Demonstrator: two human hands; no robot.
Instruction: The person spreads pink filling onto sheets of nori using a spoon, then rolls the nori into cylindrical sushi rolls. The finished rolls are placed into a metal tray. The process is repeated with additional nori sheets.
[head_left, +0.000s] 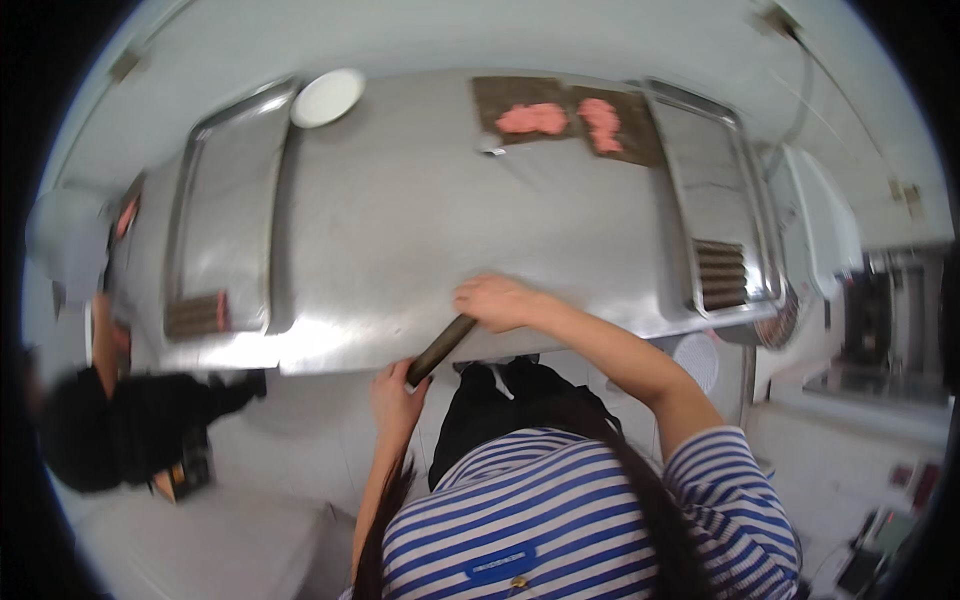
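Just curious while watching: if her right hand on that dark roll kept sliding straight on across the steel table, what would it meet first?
Probably nothing soon: beyond the right hand, which rests on the dark roll, the steel table lies bare. Farther on sit dark sheets with pink filling, though depth is unclear.

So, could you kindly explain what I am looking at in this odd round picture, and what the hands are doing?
It comes from a wide fisheye camera worn on a person's head, looking down, so straight edges bend. The striped sleeves belong to that person. On the steel table lie two dark sheets with pink filling, a white plate and two metal trays, each holding dark rolls. Both hands are on one dark roll at the table's near edge: the left hand at its lower end, the right hand over its upper end. Another person stands at left.
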